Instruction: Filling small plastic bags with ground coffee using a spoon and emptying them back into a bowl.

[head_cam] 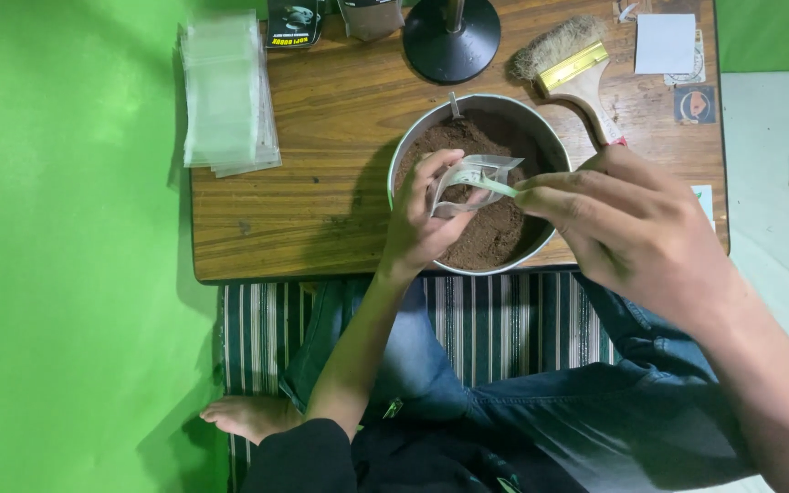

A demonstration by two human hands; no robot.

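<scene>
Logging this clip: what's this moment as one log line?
left hand: holds bag | right hand: holds spoon at bag | below: bowl of brown powder

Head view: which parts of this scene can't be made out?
- Small clear bag: how full it is is hidden by the left hand.
- Pale green tool: its end is inside the bag, its handle under the right hand.
- Metal bowl: the near rim is behind both hands.
- Lamp base: its stem is cut off by the top edge.
</scene>
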